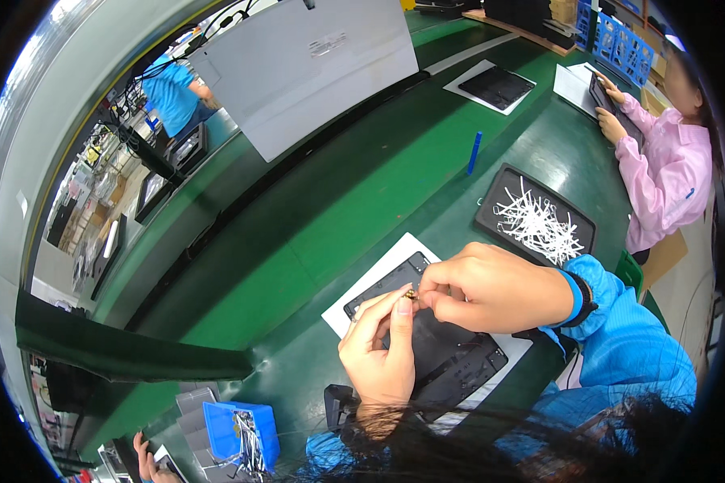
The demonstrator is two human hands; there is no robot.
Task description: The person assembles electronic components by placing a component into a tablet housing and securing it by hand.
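Observation:
A small gold-and-dark part (411, 295) is pinched between the fingertips of my left hand (383, 346). My right hand (491, 290) meets it there, thumb and forefinger pressed together at the same part; what exactly they grip is too small to make out. Both hands are above a flat black panel (459, 366), which looks like a device housing with small fittings along its edges. Under the panel lies a white sheet (336, 316), its edges showing around it. A blue wrist strap is on my right wrist.
Right of my hands sits a black tray (499, 181) of white strips (540, 221). A blue marker-like stick (474, 153) stands beyond. A blue bin (242, 435) of thin parts is at lower left. At right, a person in pink (660, 161) holds a dark panel. A large grey board (306, 72) stands behind.

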